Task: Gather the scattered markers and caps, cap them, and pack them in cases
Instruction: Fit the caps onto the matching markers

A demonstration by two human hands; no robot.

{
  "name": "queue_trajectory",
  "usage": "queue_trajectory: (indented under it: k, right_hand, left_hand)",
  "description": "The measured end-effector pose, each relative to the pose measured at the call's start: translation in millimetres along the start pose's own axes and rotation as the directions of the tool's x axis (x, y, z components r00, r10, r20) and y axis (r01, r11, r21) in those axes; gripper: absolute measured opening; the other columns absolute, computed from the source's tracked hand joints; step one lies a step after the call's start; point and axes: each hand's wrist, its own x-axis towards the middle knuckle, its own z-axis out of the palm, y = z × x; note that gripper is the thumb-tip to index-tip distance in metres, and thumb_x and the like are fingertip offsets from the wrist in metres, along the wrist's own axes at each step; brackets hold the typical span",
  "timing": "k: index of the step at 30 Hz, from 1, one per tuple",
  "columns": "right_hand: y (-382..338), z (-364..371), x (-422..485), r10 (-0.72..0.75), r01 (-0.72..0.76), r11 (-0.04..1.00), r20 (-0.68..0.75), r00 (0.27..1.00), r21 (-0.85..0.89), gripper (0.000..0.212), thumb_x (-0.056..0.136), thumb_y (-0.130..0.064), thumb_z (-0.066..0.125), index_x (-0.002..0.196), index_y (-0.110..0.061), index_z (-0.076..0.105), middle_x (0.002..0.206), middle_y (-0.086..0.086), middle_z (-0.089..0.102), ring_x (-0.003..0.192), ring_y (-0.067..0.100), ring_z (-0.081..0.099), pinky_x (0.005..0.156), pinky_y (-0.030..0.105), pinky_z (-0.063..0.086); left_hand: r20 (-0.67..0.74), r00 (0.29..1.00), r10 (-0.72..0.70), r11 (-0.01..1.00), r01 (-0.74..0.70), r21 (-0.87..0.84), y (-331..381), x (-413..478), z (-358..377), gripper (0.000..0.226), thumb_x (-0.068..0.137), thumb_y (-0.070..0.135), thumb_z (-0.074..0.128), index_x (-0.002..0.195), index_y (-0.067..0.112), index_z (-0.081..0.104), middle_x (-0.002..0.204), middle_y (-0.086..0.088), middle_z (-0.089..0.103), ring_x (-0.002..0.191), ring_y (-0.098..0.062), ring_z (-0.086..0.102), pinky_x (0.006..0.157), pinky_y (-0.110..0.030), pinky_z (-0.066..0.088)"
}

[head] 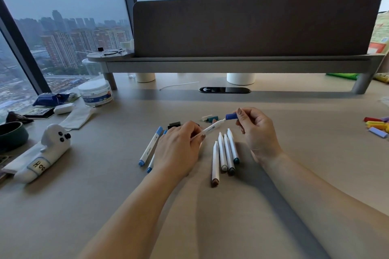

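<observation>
My left hand (179,147) grips a white marker (211,128) by its barrel, tip pointing up and to the right. My right hand (255,130) pinches a dark blue cap (231,116) right at that tip. Several uncapped white markers (224,153) lie side by side on the desk between my hands. Two capped blue markers (149,147) lie left of my left hand, one partly under it. Loose caps (210,118), white and teal, sit just beyond the held marker, and a dark cap (174,124) lies above my left hand. A white ghost-shaped pencil case (45,153) lies at the left.
More coloured markers (377,126) lie at the right edge. A clear jar (95,93), a dark bowl (12,135) and small items crowd the left side by the window. A raised shelf with a grey divider (252,27) spans the back; a person sits behind it.
</observation>
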Motion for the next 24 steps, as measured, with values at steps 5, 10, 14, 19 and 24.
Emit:
queue_trajectory:
  k: [5,10,14,19,24]
  right_hand:
    - [0,0,0,-0.004,0.006,1.0,0.061,0.998,-0.031,0.019,0.096,-0.013,0.053,0.083,-0.018,0.066,0.073,0.0,0.059,0.064,0.005,0.047,0.063,0.02,0.039]
    - [-5,1,-3,-0.013,0.021,0.996,0.098,0.995,-0.081,0.023,0.098,-0.011,0.05,0.083,-0.018,0.066,0.071,-0.004,0.057,0.062,0.002,0.046,0.063,0.018,0.039]
    - [-7,5,-7,0.007,0.018,0.99,0.176,0.984,-0.139,0.025,0.098,-0.011,0.049,0.083,-0.019,0.067,0.068,-0.015,0.063,0.061,-0.004,0.052,0.064,0.015,0.04]
    - [-15,11,-10,-0.032,0.045,0.995,0.151,0.988,-0.085,0.021,0.097,-0.008,0.05,0.084,-0.013,0.066,0.076,-0.004,0.067,0.068,-0.001,0.058,0.068,0.016,0.047]
    - [-19,21,-15,-0.079,0.088,0.994,0.135,0.988,-0.064,0.017,0.096,-0.005,0.051,0.089,-0.009,0.066,0.077,0.0,0.063,0.058,-0.005,0.052,0.057,0.009,0.042]
  left_hand:
    - [-0.015,1.0,0.015,1.0,-0.015,0.009,-2,-1,-2,0.019,0.097,0.041,0.045,0.108,0.029,0.054,0.096,0.01,0.059,0.09,-0.011,0.048,0.075,-0.027,0.041]
    - [-0.026,0.999,0.039,0.999,-0.039,0.026,-2,-2,-4,0.018,0.097,0.04,0.045,0.108,0.029,0.054,0.096,0.011,0.058,0.09,-0.011,0.047,0.075,-0.026,0.038]
    - [-0.027,0.998,0.061,0.998,-0.061,0.001,-1,-4,-2,0.011,0.097,0.037,0.046,0.101,0.029,0.053,0.092,0.011,0.057,0.088,-0.011,0.05,0.073,-0.026,0.042]
    - [-0.049,0.998,0.04,0.979,-0.049,-0.198,9,-10,1,0.008,0.097,0.026,0.051,0.092,0.019,0.051,0.087,0.008,0.053,0.079,-0.011,0.048,0.064,-0.018,0.036]
    - [-0.029,0.999,-0.022,0.956,0.013,-0.292,9,-13,-2,0.007,0.096,0.023,0.052,0.092,0.017,0.051,0.082,0.008,0.051,0.071,-0.008,0.045,0.059,-0.018,0.033]
